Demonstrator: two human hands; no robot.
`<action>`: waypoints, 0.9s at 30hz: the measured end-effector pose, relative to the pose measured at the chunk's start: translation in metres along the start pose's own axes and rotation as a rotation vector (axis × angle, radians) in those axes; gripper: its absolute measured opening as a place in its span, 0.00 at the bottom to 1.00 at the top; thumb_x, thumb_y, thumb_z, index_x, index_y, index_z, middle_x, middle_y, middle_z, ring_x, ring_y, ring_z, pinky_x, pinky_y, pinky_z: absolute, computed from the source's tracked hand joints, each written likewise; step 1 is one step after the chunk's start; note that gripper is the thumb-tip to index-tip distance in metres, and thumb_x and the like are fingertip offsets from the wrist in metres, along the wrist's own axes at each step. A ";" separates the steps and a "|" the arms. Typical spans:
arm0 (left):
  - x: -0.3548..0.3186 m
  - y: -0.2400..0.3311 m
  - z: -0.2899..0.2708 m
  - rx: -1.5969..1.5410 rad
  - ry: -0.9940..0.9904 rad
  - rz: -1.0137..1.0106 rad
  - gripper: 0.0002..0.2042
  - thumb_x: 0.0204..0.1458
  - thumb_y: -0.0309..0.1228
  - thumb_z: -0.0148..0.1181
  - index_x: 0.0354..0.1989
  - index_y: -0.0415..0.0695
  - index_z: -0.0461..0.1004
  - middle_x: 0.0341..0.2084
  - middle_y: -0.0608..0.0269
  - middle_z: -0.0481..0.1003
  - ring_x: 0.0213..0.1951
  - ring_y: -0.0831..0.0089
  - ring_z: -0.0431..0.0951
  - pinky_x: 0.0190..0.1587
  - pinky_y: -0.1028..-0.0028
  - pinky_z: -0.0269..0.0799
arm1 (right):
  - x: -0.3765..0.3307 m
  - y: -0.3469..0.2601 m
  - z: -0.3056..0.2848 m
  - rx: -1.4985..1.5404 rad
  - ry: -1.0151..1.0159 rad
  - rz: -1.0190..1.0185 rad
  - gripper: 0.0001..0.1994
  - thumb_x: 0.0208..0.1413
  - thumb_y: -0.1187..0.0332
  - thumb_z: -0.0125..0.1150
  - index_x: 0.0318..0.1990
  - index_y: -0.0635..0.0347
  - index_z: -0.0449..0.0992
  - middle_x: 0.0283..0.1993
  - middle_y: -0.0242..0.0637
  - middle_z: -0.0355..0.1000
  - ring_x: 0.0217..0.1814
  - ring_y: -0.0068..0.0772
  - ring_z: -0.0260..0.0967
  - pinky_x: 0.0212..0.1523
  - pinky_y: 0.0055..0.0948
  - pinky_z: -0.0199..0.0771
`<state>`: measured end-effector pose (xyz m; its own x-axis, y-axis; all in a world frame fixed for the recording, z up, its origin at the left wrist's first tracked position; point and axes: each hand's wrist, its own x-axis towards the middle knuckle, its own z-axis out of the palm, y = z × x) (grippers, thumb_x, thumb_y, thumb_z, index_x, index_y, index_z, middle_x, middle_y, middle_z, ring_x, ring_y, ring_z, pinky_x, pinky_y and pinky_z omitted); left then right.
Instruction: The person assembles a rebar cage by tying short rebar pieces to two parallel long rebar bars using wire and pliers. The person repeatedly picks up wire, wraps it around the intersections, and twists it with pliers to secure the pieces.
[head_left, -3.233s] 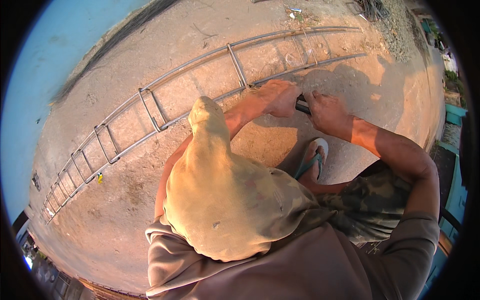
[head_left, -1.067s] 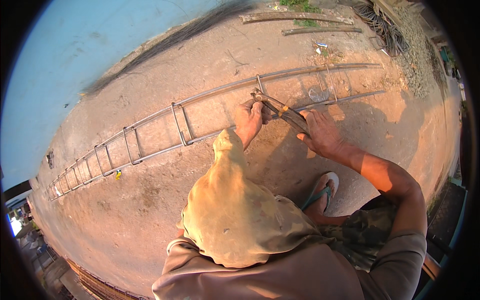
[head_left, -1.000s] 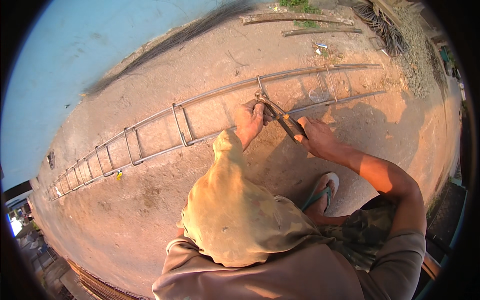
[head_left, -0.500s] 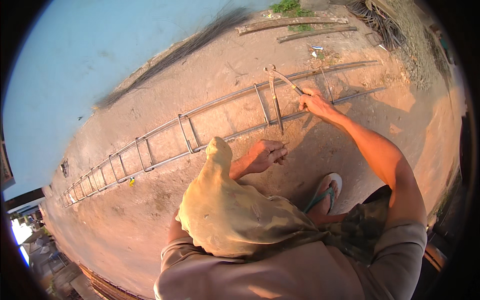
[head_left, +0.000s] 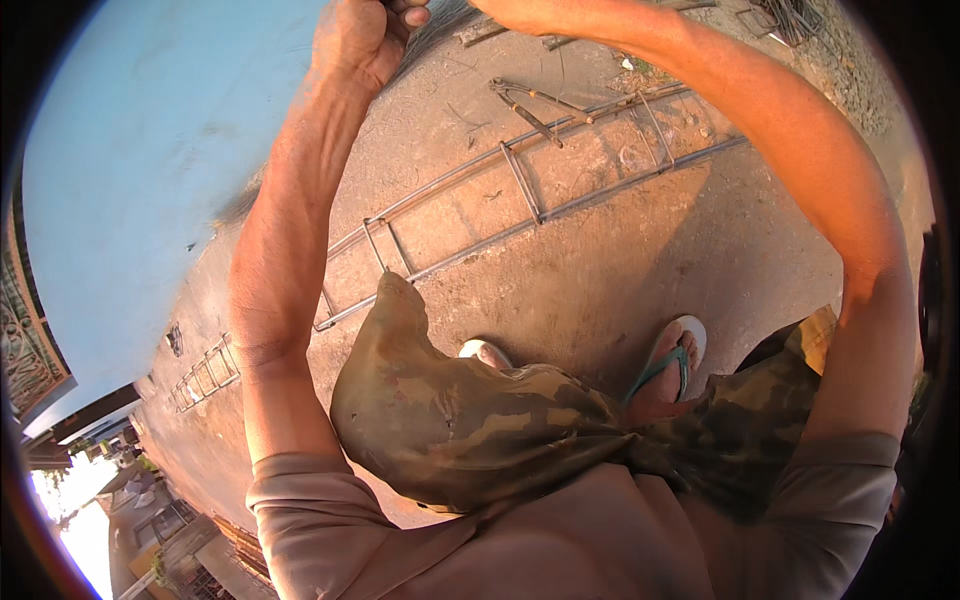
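My left hand (head_left: 362,42) is raised at the top edge of the view, its fingers curled in. A dark bit shows at the fingers, too little to name. Beside it, my right hand (head_left: 505,12) is mostly cut off by the top edge, so its fingers are hidden. Below the hands, a pair of pincers (head_left: 541,121) with dark handles lies with its legs spread across the far bar of a steel rebar frame (head_left: 519,182). This long ladder-like frame has two bars joined by bent stirrups and rests on the ground.
A blue surface (head_left: 150,230) borders the ground on the left. Coiled dark rods (head_left: 790,20) lie at the far right beside a gravel heap (head_left: 850,85). My sandalled foot (head_left: 668,365) stands near the frame, and my camouflage-clad knee (head_left: 395,300) covers part of it.
My right hand has let go of the pincers, which now lie on the frame. Both hands have risen to the top edge, the left from low beside my knee.
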<state>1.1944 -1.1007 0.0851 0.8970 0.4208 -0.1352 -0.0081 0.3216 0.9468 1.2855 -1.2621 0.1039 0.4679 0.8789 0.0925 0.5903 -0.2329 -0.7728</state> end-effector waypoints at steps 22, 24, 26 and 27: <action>0.003 0.138 -0.057 0.569 0.575 0.168 0.11 0.62 0.30 0.48 0.38 0.33 0.70 0.28 0.59 0.71 0.28 0.71 0.73 0.27 0.77 0.70 | 0.092 0.041 0.029 0.190 -0.317 -0.334 0.21 0.67 0.59 0.47 0.61 0.59 0.68 0.21 0.34 0.67 0.22 0.25 0.67 0.23 0.28 0.70; 0.010 0.113 -0.041 0.510 0.485 0.136 0.09 0.61 0.27 0.46 0.32 0.37 0.71 0.22 0.64 0.70 0.24 0.74 0.72 0.21 0.78 0.66 | 0.084 0.033 0.040 0.461 -0.163 -0.369 0.18 0.66 0.62 0.48 0.58 0.61 0.71 0.18 0.34 0.65 0.19 0.24 0.65 0.21 0.28 0.68; 0.016 0.076 -0.031 0.507 0.432 0.086 0.09 0.61 0.28 0.47 0.33 0.37 0.73 0.23 0.64 0.71 0.24 0.74 0.73 0.21 0.78 0.66 | 0.082 0.032 0.054 0.551 -0.146 -0.324 0.16 0.64 0.63 0.50 0.54 0.62 0.73 0.23 0.39 0.68 0.24 0.31 0.68 0.25 0.32 0.69; 0.019 0.064 -0.031 0.497 0.429 0.069 0.09 0.60 0.28 0.47 0.34 0.36 0.73 0.23 0.63 0.71 0.24 0.74 0.73 0.22 0.78 0.66 | 0.093 0.031 0.050 0.501 -0.207 -0.278 0.16 0.63 0.64 0.50 0.51 0.63 0.75 0.28 0.44 0.73 0.30 0.38 0.71 0.31 0.34 0.71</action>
<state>1.1971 -1.0464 0.1341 0.6454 0.7600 -0.0764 0.2378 -0.1049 0.9656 1.3142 -1.1672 0.0577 0.1732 0.9530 0.2485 0.2670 0.1974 -0.9433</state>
